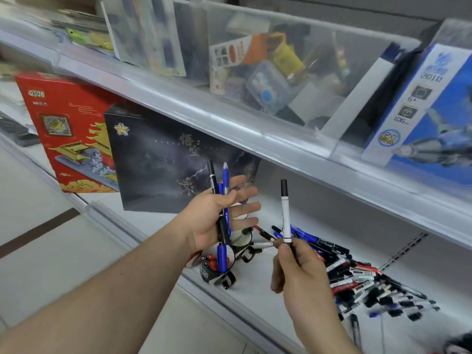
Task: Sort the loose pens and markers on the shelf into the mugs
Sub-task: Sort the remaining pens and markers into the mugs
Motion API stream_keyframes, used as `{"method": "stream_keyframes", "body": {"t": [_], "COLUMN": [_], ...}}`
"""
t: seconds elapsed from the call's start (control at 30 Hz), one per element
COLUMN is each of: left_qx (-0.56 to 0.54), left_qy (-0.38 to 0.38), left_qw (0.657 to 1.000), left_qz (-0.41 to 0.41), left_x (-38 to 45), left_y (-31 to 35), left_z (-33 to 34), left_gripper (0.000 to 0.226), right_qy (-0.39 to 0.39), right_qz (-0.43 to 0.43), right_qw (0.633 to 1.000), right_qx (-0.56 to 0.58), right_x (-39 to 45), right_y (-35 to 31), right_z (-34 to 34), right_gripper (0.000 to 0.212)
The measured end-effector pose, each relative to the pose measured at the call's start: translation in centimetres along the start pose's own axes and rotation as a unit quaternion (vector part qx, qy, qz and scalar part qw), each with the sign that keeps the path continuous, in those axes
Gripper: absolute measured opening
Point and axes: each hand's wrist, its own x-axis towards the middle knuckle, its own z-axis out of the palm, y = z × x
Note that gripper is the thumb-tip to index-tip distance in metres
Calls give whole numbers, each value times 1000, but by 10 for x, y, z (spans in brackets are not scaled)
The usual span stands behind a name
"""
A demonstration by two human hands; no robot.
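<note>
left hand (217,221): palm up, thumb pins a bunch of blue and black pens (222,215), fingers straight | mugs (217,267): on shelf (255,297) under it | right hand (296,267): pinches white marker (285,213) upright | loose pens (357,274): piled on shelf, right

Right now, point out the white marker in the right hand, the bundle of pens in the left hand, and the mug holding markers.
white marker (285,213), head view, on its white barrel.
bundle of pens (225,178), head view, on the upper blue pen barrel.
mug (207,276), head view, on its dark front wall.
</note>
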Motion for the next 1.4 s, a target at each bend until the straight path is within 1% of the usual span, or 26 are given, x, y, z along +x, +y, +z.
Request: {"method": "stream_keyframes", "body": {"t": [0.13,0.2,0.27,0.37,0.47,0.53,0.6,0.73,0.83,0.93,1.03,1.13,1.27,1.33,1.4], "left_qx": [35,29,14,-27,-64,-65,-47,-38,-27,-18,16,94,182,205,211], "left_qy": [18,7,-11,-34,-41,-42,-44,-70,-102,-117,-120,-117,-104,-98,-101], "left_qw": [999,999,999,998,996,996,997,993,991,989,988,984,971,966,964], "left_qz": [-11,-30,-47,-51,-47,-43,-48,-84,-83,-88,-92,-98,-117,-123,-128], "left_x": [-3,-2,-3,-5,-4,-4,-7,-13,-18,-21,-23,-22,-22,-22,-22], "left_y": [-20,-35,-48,-60,-64,-67,-72,-83,-85,-85,-84,-83,-85,-84,-83], "left_z": [25,40,53,73,85,92,98,105,101,96,93,88,83,81,81], "left_gripper": [26,24,22,23,24,23,21,23,18,22,15,7,11,13,14], "right_qy": [1,4,27,75,80,77,96,139,147,141,119,67,14,-2,-1], "right_qz": [-6,13,47,127,194,191,164,113,101,90,71,59,59,63,71], "right_qw": [1000,1000,998,985,962,947,936,928,931,945,971,991,997,997,995], "right_qx": [-4,7,35,94,173,246,297,326,318,282,196,96,41,45,68], "right_x": [-13,-18,-23,-31,-43,-50,-52,-47,-48,-51,-52,-54,-53,-53,-51], "right_y": [-9,-12,-11,0,11,15,15,14,14,14,17,20,20,21,22], "right_z": [-15,-19,-20,-24,-29,-32,-37,-51,-59,-62,-66,-70,-73,-74,-74], "right_gripper": [17,16,15,21,24,23,29,31,27,18,14,8,12,15,21]}}
